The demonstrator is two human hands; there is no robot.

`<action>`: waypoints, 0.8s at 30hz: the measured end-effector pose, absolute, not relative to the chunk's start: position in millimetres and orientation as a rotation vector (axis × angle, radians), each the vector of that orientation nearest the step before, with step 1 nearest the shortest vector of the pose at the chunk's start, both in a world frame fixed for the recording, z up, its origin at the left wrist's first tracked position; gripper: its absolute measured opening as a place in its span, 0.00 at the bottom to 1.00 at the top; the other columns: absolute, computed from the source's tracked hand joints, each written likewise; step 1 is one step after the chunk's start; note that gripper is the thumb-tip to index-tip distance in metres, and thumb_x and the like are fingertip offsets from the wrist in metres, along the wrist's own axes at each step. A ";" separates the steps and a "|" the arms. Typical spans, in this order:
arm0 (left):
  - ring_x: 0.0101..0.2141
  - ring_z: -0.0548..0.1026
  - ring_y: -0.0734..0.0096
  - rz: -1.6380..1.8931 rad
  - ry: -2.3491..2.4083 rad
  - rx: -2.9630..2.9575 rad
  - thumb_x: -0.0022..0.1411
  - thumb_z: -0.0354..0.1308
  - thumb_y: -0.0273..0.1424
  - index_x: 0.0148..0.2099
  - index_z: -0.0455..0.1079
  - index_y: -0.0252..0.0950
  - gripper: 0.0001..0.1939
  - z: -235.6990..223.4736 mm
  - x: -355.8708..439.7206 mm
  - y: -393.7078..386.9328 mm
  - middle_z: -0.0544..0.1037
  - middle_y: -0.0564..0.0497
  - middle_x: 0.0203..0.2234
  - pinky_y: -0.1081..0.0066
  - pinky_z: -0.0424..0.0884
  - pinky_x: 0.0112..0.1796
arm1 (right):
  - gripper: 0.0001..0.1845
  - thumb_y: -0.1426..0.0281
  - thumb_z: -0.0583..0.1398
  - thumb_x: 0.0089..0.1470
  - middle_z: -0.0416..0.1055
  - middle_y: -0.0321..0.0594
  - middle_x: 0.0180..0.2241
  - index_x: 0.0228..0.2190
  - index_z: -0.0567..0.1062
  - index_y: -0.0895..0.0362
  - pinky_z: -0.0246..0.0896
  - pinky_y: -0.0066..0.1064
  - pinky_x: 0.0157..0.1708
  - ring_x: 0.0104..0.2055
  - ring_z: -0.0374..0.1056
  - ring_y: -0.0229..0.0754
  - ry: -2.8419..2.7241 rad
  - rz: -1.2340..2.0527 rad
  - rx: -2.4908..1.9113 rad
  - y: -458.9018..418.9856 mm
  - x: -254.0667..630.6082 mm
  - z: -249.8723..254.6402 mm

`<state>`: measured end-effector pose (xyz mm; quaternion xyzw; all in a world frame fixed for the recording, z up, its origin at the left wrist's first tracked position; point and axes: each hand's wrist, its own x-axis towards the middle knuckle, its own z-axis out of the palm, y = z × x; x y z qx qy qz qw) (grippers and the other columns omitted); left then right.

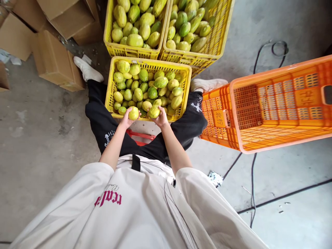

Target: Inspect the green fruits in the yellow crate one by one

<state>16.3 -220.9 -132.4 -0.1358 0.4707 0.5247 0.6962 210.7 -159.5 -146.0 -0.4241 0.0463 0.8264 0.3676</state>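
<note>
A smooth yellow-green fruit [133, 113], rounded and lemon-like, rests in my left hand [126, 121], with the fingers curled around it. My right hand [162, 119] grips another fruit [154, 111], yellow with green patches. Both hands are at the near edge of a low yellow crate [187, 86] standing between my legs. Inside that crate lie many similar fruits [138, 94], some greener and some yellower. The fingers under each held fruit are partly hidden.
Beyond the near crate stand two more yellow crates [131, 52] [220, 48] with longer yellow-green fruits. To the right, an orange crate [237, 114] lies with its open side towards me. Cardboard boxes [55, 62] are at the upper left. Black cables [252, 186] cross the concrete floor.
</note>
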 end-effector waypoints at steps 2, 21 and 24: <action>0.31 0.82 0.64 1.150 1.087 -0.295 0.71 0.55 0.40 0.48 0.75 0.30 0.18 -134.6 17.9 -219.7 0.81 0.43 0.31 0.69 0.78 0.37 | 0.09 0.62 0.58 0.62 0.77 0.38 0.30 0.38 0.73 0.54 0.79 0.40 0.38 0.40 0.78 0.46 0.130 2.112 -1.094 -158.6 210.4 -145.9; 0.41 0.82 0.61 1.347 0.984 -0.444 0.72 0.50 0.43 0.51 0.73 0.35 0.19 -129.6 12.9 -221.0 0.81 0.45 0.36 0.65 0.79 0.42 | 0.17 0.56 0.59 0.55 0.80 0.45 0.37 0.40 0.74 0.55 0.78 0.49 0.45 0.48 0.77 0.53 0.197 2.107 -0.880 -163.9 218.0 -145.6; 0.34 0.81 0.64 1.343 1.015 -0.428 0.71 0.52 0.44 0.49 0.73 0.36 0.19 -132.4 11.3 -221.3 0.80 0.47 0.31 0.70 0.78 0.36 | 0.17 0.55 0.59 0.59 0.79 0.42 0.33 0.39 0.74 0.55 0.78 0.43 0.45 0.42 0.78 0.48 0.204 2.078 -0.948 -161.0 216.6 -147.8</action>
